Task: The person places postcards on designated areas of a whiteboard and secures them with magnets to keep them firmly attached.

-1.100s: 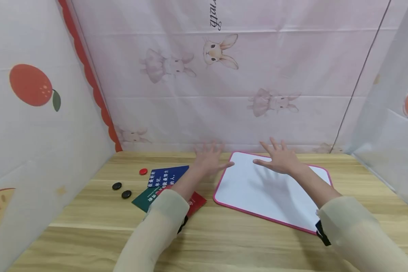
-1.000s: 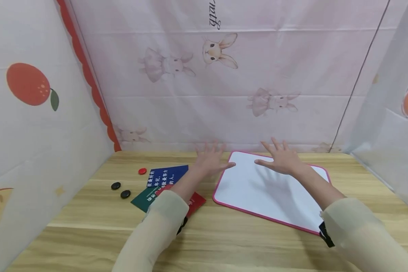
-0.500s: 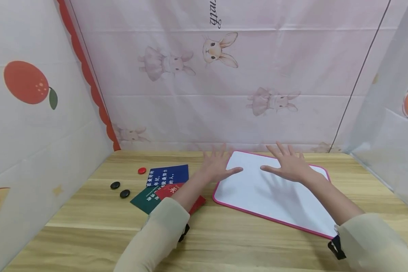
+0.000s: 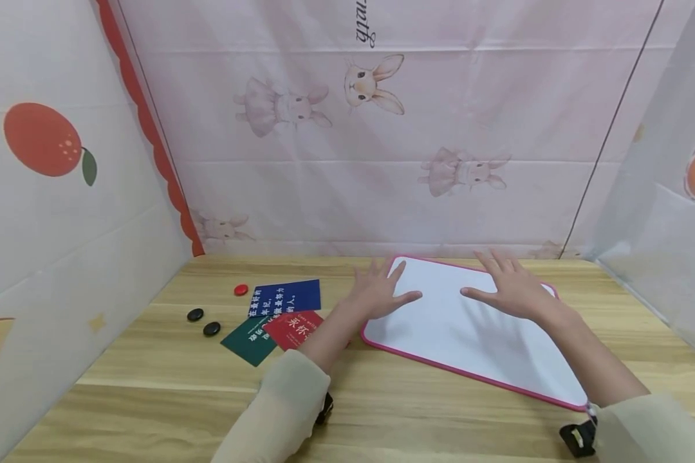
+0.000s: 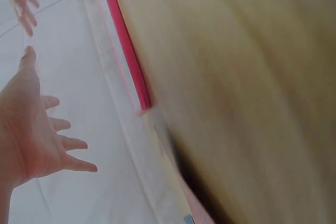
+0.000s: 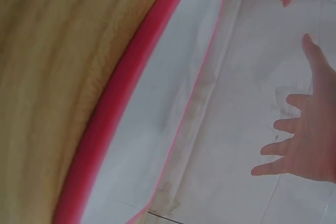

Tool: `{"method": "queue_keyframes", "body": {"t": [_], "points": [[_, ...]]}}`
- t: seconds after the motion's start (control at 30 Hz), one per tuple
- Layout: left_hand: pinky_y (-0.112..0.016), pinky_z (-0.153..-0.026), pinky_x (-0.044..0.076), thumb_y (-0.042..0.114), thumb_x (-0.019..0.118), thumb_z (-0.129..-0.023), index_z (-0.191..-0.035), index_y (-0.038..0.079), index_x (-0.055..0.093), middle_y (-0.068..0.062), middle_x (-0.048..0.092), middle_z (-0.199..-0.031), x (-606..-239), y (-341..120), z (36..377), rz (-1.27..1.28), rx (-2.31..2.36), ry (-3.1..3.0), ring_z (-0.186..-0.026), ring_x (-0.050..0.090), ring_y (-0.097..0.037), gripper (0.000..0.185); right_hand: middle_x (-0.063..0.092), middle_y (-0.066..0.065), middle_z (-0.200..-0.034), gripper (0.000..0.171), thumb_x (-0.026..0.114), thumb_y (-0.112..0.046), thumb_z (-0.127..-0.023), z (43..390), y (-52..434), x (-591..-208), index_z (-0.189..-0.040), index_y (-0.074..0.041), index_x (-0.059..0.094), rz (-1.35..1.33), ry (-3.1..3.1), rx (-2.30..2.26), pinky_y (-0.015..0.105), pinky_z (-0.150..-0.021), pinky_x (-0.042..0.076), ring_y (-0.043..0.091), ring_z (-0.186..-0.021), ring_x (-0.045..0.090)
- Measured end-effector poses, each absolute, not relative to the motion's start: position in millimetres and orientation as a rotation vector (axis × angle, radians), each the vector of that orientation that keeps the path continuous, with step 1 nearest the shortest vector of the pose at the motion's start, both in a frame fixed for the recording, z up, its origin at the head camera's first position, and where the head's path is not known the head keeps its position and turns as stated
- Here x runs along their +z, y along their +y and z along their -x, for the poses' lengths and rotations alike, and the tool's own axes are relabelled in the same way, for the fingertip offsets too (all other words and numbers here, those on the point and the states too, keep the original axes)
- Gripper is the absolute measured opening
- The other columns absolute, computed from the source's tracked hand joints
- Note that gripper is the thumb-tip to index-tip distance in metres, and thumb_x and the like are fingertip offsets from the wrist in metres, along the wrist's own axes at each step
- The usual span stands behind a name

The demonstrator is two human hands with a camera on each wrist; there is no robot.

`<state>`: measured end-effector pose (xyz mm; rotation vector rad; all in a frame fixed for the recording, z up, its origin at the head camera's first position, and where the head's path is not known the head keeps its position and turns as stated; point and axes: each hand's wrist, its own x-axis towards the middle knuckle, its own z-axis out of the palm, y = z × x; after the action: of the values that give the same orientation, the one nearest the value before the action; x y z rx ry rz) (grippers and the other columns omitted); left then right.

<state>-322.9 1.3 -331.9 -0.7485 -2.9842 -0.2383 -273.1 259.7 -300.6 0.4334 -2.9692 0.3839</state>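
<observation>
Fingers of both hands spread, straight, holding nothing. Left hand (image 4: 379, 290) sits over the left edge of the whiteboard (image 4: 440, 321), right hand (image 4: 512, 290) over its upper right; contact w/ board unclear. Board lies flat, centre-right of frame, probably so it can be steadied from both sides. Cards (image 4: 275, 315) & round magnets (image 4: 204, 323) lie left-centre on the wood table (image 4: 382, 411). Bunny-print cloth walls (image 4: 382, 128) behind.
</observation>
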Motion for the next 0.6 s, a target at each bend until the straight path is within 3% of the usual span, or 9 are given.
{"method": "queue_keyframes", "body": {"t": [0.23,0.6], "points": [[-0.058,-0.103,0.005,0.067,0.032,-0.086,-0.148,0.022,0.015,-0.005,0.006,-0.153,-331.0,4.8,315.7,0.766,-0.413,-3.016,-0.137,0.004,-0.030,0.079,0.013,0.031,-0.144,0.095,0.051,-0.063,-0.081,263.6,268.3,-298.5,-0.144,-0.001,0.018,-0.379,-3.004,0.416,0.076,-0.084,0.018,0.060,-0.123,0.010],[-0.055,-0.105,0.009,0.063,0.034,-0.089,-0.147,0.019,0.020,-0.007,0.011,-0.152,-332.0,7.7,314.2,0.759,-0.683,-3.063,-0.137,0.006,-0.023,0.075,0.008,0.038,-0.141,0.091,0.058,-0.050,-0.084,257.8,276.0,-304.1,-0.142,0.007,0.016,-0.435,-2.997,0.650,0.071,-0.090,0.016,0.056,-0.125,0.011]]}}
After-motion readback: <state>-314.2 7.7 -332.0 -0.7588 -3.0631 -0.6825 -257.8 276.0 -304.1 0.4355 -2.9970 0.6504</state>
